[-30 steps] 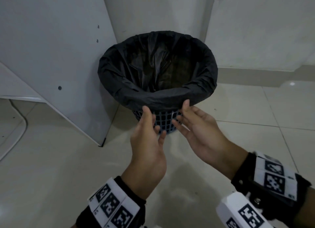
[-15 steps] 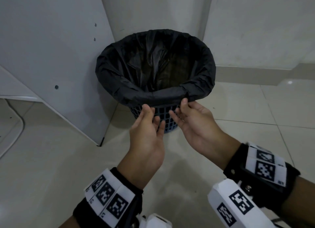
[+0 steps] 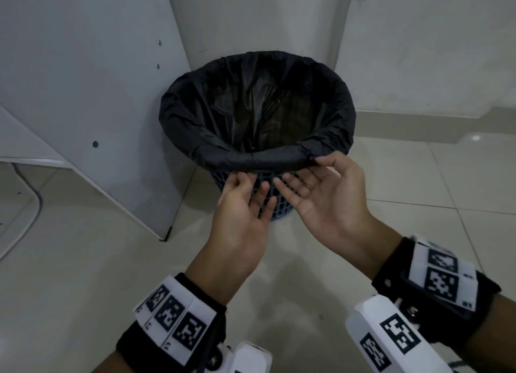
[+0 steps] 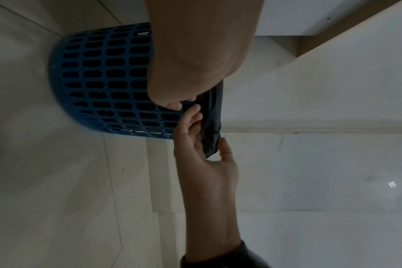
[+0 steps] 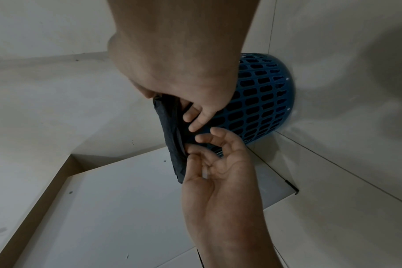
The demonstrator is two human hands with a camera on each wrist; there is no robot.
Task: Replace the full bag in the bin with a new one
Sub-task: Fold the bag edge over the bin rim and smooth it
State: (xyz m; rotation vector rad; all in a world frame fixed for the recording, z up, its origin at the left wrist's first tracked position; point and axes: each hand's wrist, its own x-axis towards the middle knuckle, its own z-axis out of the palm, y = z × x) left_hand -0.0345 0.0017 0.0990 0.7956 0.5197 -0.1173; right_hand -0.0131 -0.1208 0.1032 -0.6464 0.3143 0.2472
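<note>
A blue lattice bin (image 3: 220,178) (image 4: 103,81) (image 5: 264,94) stands on the floor in a corner. It is lined with a black bag (image 3: 251,113) whose edge is folded down over the rim. My right hand (image 3: 315,182) (image 4: 202,145) (image 5: 190,108) pinches the near part of that fold (image 4: 212,127) (image 5: 170,130), thumb on top and fingers underneath. Just to its left, my left hand (image 3: 243,202) (image 5: 209,154) is palm up with loose fingers. Its thumb and fingertips touch the underside of the fold. What lies in the bag is too dark to make out.
A white cabinet panel (image 3: 97,93) stands close against the bin's left side, and walls close in behind it. A cable (image 3: 30,205) lies on the tiled floor at far left. Open floor stretches to the right of the bin and towards me.
Both hands have risen from in front of the bin's lattice to the bag's folded edge. The right thumb now lies over the fold and the left fingertips have come under it.
</note>
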